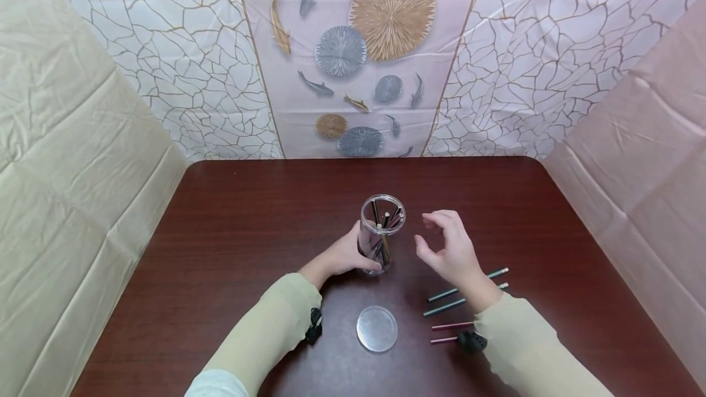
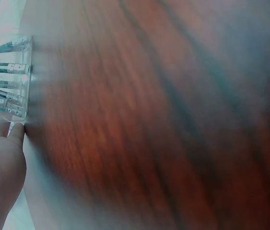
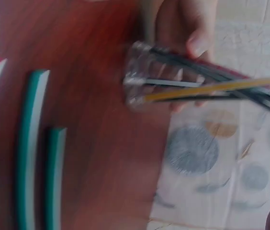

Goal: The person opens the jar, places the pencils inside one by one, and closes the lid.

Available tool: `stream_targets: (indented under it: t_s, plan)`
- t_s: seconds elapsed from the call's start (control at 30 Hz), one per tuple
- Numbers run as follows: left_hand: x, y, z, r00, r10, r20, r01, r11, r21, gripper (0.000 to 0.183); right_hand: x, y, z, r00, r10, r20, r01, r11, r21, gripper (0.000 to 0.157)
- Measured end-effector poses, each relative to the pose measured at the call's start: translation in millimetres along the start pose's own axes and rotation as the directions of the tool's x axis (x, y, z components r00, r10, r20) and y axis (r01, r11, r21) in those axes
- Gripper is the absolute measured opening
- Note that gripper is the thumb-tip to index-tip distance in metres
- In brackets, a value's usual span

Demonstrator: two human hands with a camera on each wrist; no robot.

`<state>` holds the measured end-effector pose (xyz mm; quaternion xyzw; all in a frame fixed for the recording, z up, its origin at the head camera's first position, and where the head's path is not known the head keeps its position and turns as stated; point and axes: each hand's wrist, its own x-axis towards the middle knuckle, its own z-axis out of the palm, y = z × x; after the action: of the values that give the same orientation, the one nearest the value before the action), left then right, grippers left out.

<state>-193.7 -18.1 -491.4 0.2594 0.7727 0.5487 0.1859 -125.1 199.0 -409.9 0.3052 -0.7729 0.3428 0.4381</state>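
Observation:
A clear jar (image 1: 371, 241) stands on the table with several pencils (image 3: 207, 88) inside, one of them yellow. My left hand (image 1: 349, 251) grips it from the left, low on its side, thumb across the front. In the left wrist view, pencil ends (image 2: 17, 68) with metal bands show through the jar's base, beside the left hand (image 2: 3, 160). To the right of the jar, my right hand (image 1: 453, 251) is raised with bent fingers and thumb apart, nothing between them. Two green pencils (image 1: 444, 308) lie under the right wrist, partly hidden by it.
A clear round lid (image 1: 377, 329) lies flat in front of the jar. Two dark red pencils (image 1: 449, 326) lie near the right sleeve, which covers their ends. The brown table (image 1: 248, 201) is bounded by a patterned cloth (image 1: 209, 78) at the back and plain cloth at both sides.

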Motion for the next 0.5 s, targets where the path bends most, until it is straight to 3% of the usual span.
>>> stream_targets:
  t_s: [0.23, 0.5]
  plan:
    - [0.1, 3.4, -0.5, 1.0, -0.011, 0.002, 0.011, 0.999, 0.042, 0.095, -21.4, 14.5, -14.4, 0.996, -0.015, 0.09, 0.024, 0.994, -0.103, 0.039]
    - [1.0, 4.4, -2.6, 1.0, -0.007, 0.019, 0.006, 1.0, 0.025, 0.092, -38.3, 24.5, -27.1, 0.972, -0.003, 0.236, 0.032, 0.992, -0.121, 0.046]
